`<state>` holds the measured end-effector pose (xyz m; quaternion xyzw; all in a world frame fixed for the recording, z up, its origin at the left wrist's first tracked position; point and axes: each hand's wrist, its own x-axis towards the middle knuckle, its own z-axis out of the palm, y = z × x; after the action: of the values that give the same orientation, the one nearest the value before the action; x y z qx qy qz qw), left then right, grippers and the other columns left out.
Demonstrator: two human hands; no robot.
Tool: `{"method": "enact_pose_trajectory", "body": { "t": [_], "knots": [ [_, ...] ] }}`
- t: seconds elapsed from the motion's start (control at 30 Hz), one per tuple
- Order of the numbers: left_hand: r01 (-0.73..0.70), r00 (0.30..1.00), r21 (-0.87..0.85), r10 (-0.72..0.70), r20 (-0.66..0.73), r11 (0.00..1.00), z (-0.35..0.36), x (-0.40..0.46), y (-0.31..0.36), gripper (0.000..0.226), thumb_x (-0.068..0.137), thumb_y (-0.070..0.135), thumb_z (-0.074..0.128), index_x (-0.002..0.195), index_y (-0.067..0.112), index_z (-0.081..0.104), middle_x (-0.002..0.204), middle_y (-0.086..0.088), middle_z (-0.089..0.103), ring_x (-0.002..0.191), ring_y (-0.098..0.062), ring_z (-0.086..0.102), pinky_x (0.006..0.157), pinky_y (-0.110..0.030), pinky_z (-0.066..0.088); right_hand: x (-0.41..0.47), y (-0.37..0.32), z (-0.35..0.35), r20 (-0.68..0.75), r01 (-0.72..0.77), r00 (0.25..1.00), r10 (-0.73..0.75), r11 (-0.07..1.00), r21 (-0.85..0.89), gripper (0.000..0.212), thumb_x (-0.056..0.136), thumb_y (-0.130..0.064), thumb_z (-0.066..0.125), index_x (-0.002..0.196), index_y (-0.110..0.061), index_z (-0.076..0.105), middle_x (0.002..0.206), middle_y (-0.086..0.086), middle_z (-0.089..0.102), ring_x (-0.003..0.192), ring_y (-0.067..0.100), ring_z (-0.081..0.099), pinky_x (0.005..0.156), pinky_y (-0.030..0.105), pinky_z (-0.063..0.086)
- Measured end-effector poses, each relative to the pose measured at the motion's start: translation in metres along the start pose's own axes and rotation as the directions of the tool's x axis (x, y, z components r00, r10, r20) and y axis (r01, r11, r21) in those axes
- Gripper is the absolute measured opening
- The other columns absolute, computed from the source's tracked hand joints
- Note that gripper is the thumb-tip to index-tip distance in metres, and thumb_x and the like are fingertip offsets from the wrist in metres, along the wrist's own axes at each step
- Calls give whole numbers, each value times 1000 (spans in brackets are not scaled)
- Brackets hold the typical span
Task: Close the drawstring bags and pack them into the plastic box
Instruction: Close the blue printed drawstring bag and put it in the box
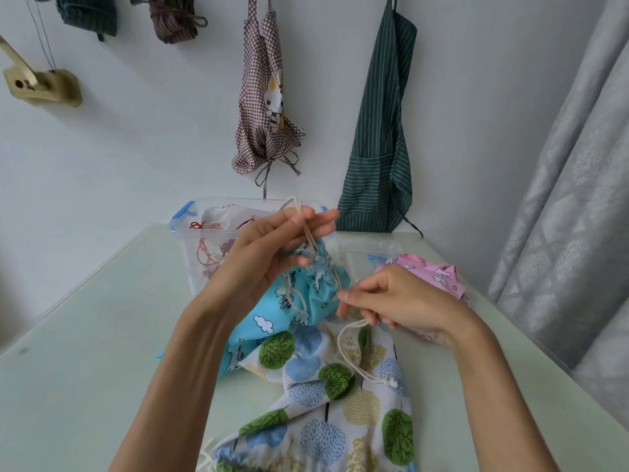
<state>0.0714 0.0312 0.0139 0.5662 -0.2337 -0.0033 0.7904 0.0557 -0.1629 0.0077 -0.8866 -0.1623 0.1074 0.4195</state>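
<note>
Here, at the far left of the desk [85, 335], the plastic box [190, 253] is sitting open against the wall, already holding a white bag with red cord [218, 229]. Just to its right, my left hand [269, 247] is pinching the cream drawstring [308, 233] of the blue drawstring bag [306, 294] and holding it up, its other fingers stretched out loosely. The blue bag's neck is looking gathered, and its body is lying on the desk in front of the box. Below it, the tree-print bag [326, 403] is lying spread toward me, partly over the blue one. Further right, my right hand [398, 301] is curling its fingers round a second cream cord [343, 349], which is looping down onto the tree print. Behind that hand, a pink bag [432, 274] is lying crumpled beside the clear lid [367, 250].
</note>
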Motion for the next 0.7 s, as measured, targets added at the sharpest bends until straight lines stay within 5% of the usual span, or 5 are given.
{"method": "enact_pose_trajectory", "body": {
  "t": [0.23,0.4,0.5,0.57,0.7],
  "knots": [
    [225,944,568,-321,74,792,-6,-1,-37,20,94,8,51,94,6,70,53,12,64,40,2,44,40,-7,31,-9,9,-14,20,-109,994,109,994,0,26,89,-31,60,72,-15,72,50,-6,50,40,3,36,43,11,30],
    [241,858,715,-489,159,656,3,1,-58,20,92,12,56,92,2,74,54,16,60,48,2,45,48,-5,33,-18,14,-29,-130,-174,975,181,983,65,33,86,-37,62,64,-13,67,50,-5,52,36,3,33,41,11,29],
    [144,789,794,-553,268,590,13,1,-62,25,92,15,53,105,6,72,96,7,73,89,-5,64,86,-19,49,-14,15,-32,-319,-139,934,160,986,88,36,86,-41,61,66,-11,66,43,-10,49,36,1,35,43,12,32],
    [109,745,819,-592,309,564,17,0,-60,23,93,24,53,99,15,74,91,14,71,86,-1,62,87,-21,47,-6,15,-25,-478,-53,877,53,998,13,35,86,-42,60,64,-16,64,41,-13,50,39,0,40,45,12,36],
    [82,739,797,-572,354,599,18,-1,-59,31,98,29,48,106,10,71,66,15,56,51,3,45,57,-8,37,16,10,6,-439,168,878,-189,982,-87,28,90,-40,55,110,-22,63,114,-10,62,102,0,57,90,13,44]
  ]
}}
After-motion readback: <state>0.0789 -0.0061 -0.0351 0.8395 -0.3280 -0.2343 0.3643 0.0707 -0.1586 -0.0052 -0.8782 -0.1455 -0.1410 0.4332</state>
